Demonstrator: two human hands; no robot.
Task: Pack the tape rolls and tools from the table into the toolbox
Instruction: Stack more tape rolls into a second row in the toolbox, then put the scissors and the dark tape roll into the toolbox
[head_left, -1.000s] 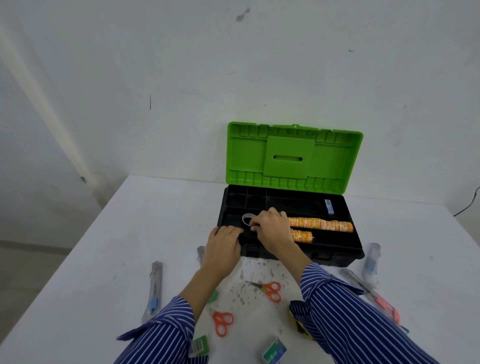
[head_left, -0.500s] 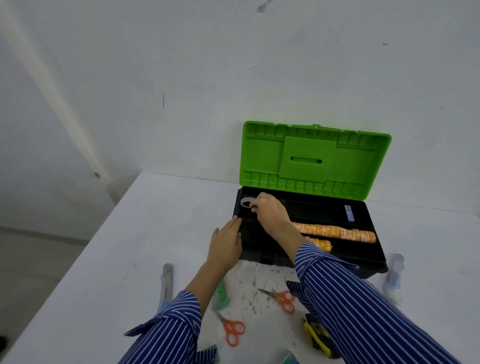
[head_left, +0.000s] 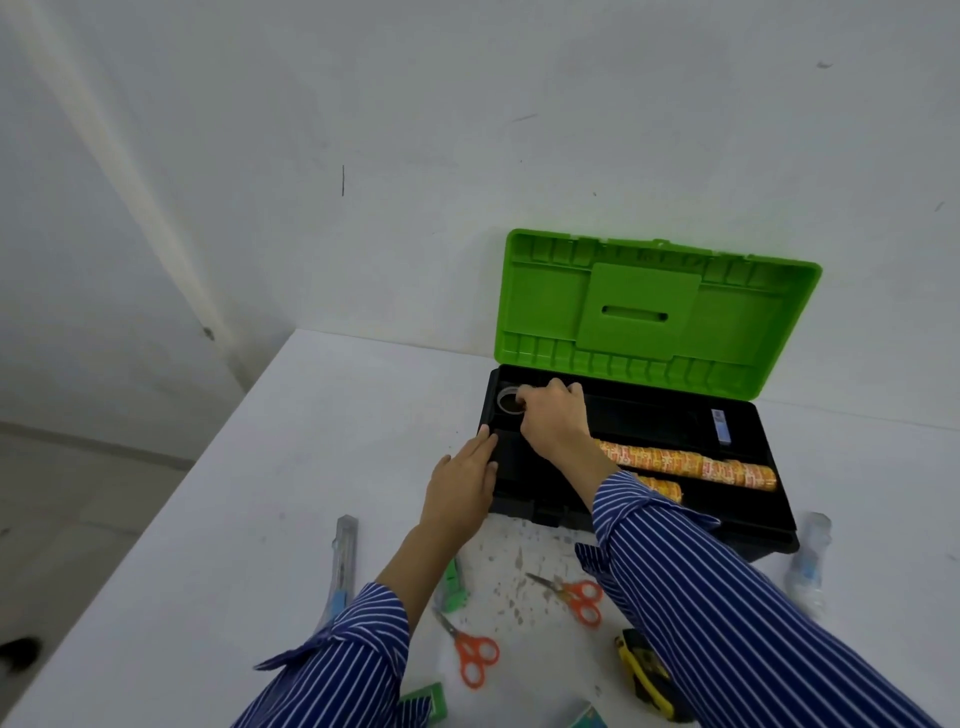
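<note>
Nearest, at 6 o'clock on the white table (head_left: 270, 467), lie two orange-handled scissors: one pair (head_left: 470, 656) straight down the middle and another pair (head_left: 574, 597) toward 5 o'clock. A yellow and black tool (head_left: 644, 675) sits partly under the striped right sleeve (head_left: 727, 623). A clear-cased knife (head_left: 340, 571) lies at 8 o'clock, and a small green object (head_left: 453, 584) rests beside the left forearm.

Farther out, the left hand (head_left: 462, 483) lies flat, fingers pressed together, with its fingertips touching the near left rim of the toolbox (head_left: 737, 525). The box is black with its green lid (head_left: 654, 317) standing open at 1 o'clock.

Inside, at 3 o'clock, two rows of orange tape rolls (head_left: 685, 462) lie end to end along the front section. The right hand (head_left: 553, 415) reaches into the far left corner compartment, fingertips pinching a clear tape roll (head_left: 510, 401) that sits low in that compartment. A small blue and white item (head_left: 721, 426) lies at the far right.
</note>
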